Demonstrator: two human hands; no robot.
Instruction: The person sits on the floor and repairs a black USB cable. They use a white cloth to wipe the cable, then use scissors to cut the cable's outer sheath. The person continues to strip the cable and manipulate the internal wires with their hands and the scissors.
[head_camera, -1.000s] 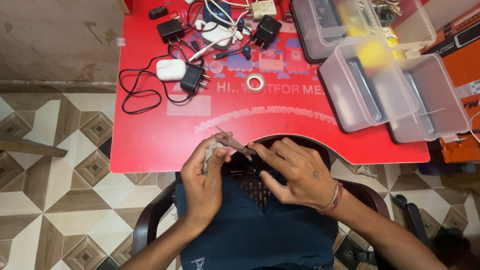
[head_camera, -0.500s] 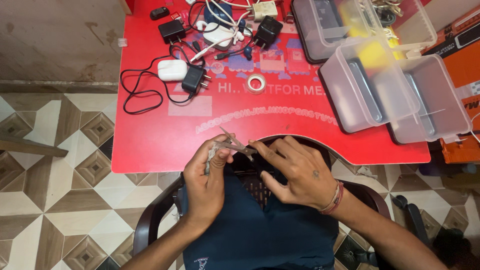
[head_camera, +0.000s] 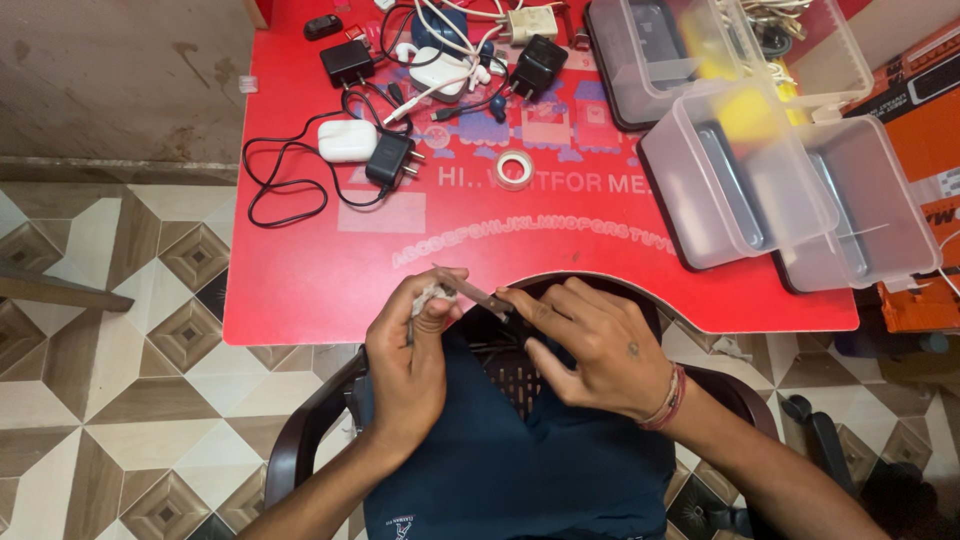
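My left hand (head_camera: 408, 350) pinches a small white plug (head_camera: 432, 293) over my lap, near the red worktop (head_camera: 330, 290) edge. My right hand (head_camera: 590, 345) pinches a thin tool (head_camera: 480, 295) against it; work looks unfinished.

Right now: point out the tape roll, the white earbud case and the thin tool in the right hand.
tape roll (head_camera: 514, 169), head view, on its near rim.
white earbud case (head_camera: 347, 140), head view, middle of its lid.
thin tool (head_camera: 478, 293), head view, mid-shaft between the two hands.
right hand (head_camera: 590, 345), head view, back of the hand.
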